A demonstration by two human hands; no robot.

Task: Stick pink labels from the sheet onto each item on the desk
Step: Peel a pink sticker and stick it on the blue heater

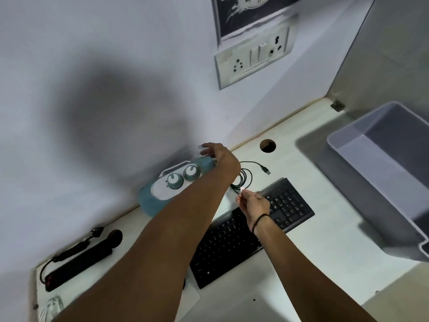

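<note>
A white desk (pixel 301 182) against a white wall holds a black keyboard (pixel 232 240) and teal speaker (pixel 162 196); the left hand (pixel 218 156) reaches loose-fingered over it, the right hand (pixel 254 203) pinches a pink label (pixel 243 188).

No readable text shows; the keyboard (pixel 251 231) legends are too small.

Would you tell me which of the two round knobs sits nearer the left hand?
The larger knob, beside the left hand; the smaller knob sits farther away.
</note>
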